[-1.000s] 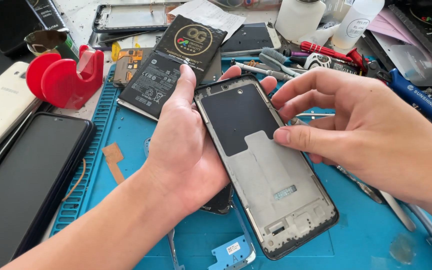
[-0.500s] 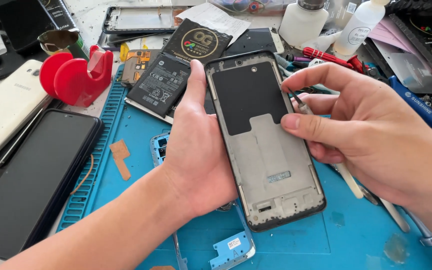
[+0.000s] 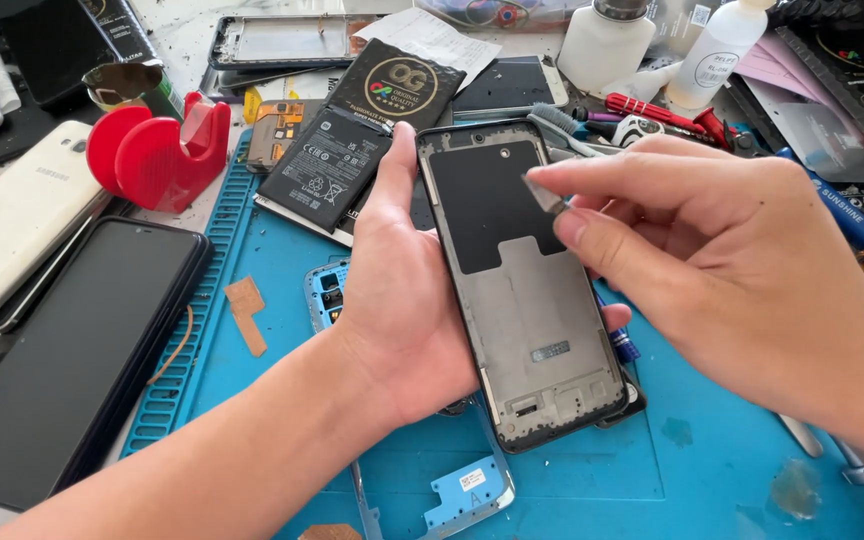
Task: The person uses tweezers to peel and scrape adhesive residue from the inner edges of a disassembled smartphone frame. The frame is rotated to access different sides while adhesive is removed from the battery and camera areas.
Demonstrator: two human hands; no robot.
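Phone frame lies between left hand and right hand, above mat.

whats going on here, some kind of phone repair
A person holds a bare phone frame in the left hand above a blue mat. The right hand pinches a small grey strip over the frame's dark upper panel. A battery, red tape dispenser and other phones lie around.

The phone frame is grey with a black upper panel. The mat beneath is blue. Far left, the tape dispenser is red; near it, a white phone.
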